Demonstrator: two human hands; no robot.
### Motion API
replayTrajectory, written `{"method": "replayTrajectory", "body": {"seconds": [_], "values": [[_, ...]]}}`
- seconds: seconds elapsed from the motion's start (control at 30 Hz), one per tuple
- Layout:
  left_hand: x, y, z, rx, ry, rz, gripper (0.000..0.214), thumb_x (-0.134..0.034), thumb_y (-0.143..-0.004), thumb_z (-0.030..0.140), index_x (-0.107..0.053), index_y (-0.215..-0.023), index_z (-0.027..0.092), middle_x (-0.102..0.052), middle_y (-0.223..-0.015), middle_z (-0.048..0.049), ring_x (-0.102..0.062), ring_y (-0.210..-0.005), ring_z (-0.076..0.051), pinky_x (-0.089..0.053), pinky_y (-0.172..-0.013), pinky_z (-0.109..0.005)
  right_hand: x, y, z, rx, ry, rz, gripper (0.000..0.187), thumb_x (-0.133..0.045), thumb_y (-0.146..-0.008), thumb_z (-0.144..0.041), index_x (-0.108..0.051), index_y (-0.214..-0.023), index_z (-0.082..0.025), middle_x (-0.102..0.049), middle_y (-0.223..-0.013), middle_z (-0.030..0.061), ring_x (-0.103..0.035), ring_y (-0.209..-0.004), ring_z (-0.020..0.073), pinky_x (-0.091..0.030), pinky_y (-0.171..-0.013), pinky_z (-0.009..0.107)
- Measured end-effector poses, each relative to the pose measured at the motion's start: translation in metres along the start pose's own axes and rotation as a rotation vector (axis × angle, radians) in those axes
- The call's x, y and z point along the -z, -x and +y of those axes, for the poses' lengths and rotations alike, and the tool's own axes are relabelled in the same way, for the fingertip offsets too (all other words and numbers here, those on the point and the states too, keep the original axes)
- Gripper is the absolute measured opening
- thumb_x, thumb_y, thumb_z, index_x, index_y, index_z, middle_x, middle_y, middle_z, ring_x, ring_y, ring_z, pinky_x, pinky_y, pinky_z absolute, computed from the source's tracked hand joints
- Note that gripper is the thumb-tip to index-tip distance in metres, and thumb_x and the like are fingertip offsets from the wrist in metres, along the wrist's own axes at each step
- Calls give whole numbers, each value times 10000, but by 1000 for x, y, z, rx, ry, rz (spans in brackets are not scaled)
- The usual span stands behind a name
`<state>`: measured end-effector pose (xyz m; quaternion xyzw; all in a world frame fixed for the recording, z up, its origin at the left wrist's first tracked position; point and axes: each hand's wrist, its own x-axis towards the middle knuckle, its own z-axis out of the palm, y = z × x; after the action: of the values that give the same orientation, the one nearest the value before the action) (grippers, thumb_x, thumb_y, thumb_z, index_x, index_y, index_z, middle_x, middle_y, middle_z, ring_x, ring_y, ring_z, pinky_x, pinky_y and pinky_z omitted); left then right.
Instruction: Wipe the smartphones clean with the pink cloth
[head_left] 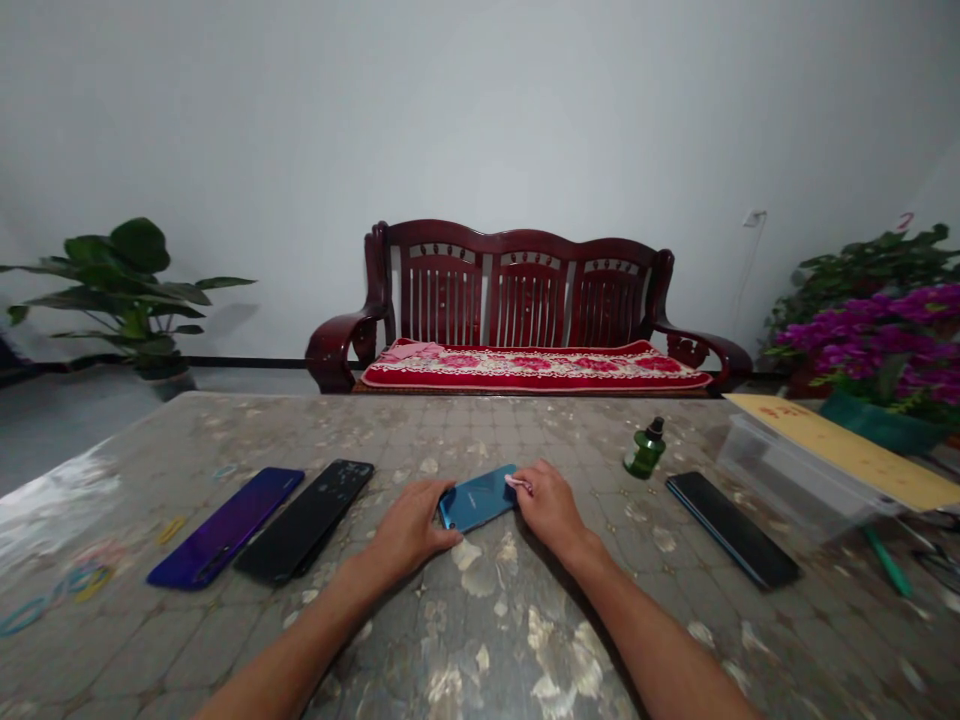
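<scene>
A blue phone (pixel 478 498) lies back side up on the table, its glossy back catching light. My left hand (pixel 412 525) grips its left end, thumb along the near edge and fingers at the far side. At the phone's right end, my right hand (pixel 547 505) is closed in a pinch on a small pale pink-white stick, which looks like a cotton swab (pixel 517 484). The swab's tip is at the phone's back near the right edge; whether it touches I cannot tell. Most of the swab is hidden by my fingers.
Left on the patterned table (pixel 480 640) lie a purple phone (pixel 229 525), a black phone case (pixel 307 520) and several rubber bands (pixel 82 578). To the right are a green bottle (pixel 645 448), a dark phone (pixel 731 528), a clear plastic box (pixel 802 485) and a green-handled tool (pixel 887 562).
</scene>
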<state>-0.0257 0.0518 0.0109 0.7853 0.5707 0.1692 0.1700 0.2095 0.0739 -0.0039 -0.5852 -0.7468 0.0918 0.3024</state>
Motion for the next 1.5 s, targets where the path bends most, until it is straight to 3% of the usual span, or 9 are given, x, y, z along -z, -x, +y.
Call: {"method": "replayTrajectory", "body": {"seconds": [0.2,0.53,0.77,1.0,1.27,1.5], "values": [[-2,-3,-1,-24,39,23,545,-748,-675,238,-610,-1201,199,-671,-1176,-78,-583,-1122,-275,-417,-981,-340,-8,9,-19,154,-27,-73,271,-536,-856,-78,-753,-921,-228,-661,-873,41,-598,-855,159,-431,-766,231],[-5,-8,-7,-48,33,1,412,-733,-675,257,-623,-1071,221,-663,-1078,-41,-580,-1058,-251,-421,-906,-310,-3,-13,12,71,236,36,252,-490,-906,-104,-723,-892,-197,-644,-915,84,-559,-911,206,-429,-824,283],[1,-8,0,-47,53,-8,332,-719,-674,226,-598,-982,222,-647,-981,-15,-577,-990,-234,-418,-835,-287,-11,-3,-6,303,66,-61,309,-466,-905,-54,-722,-956,-219,-635,-916,52,-544,-937,182,-429,-837,264],[1,-8,-1,-38,37,-43,336,-723,-680,223,-587,-987,242,-641,-980,-3,-570,-1001,-228,-411,-826,-276,1,-12,18,51,243,18,302,-452,-900,-64,-731,-914,-181,-641,-939,97,-534,-952,216,-424,-858,293],[4,-6,4,-59,35,-31,327,-710,-688,237,-585,-990,226,-650,-1010,-31,-578,-1019,-241,-426,-855,-294,-9,-4,-10,301,92,-79,319,-438,-946,-80,-725,-982,-216,-632,-937,60,-516,-926,196,-418,-835,283],[3,-6,7,-48,14,-41,331,-694,-700,257,-577,-1009,236,-643,-1003,-25,-579,-1006,-236,-422,-843,-293,0,-10,10,97,200,10,329,-432,-917,-41,-734,-947,-169,-636,-946,103,-513,-939,223,-424,-848,310]]}}
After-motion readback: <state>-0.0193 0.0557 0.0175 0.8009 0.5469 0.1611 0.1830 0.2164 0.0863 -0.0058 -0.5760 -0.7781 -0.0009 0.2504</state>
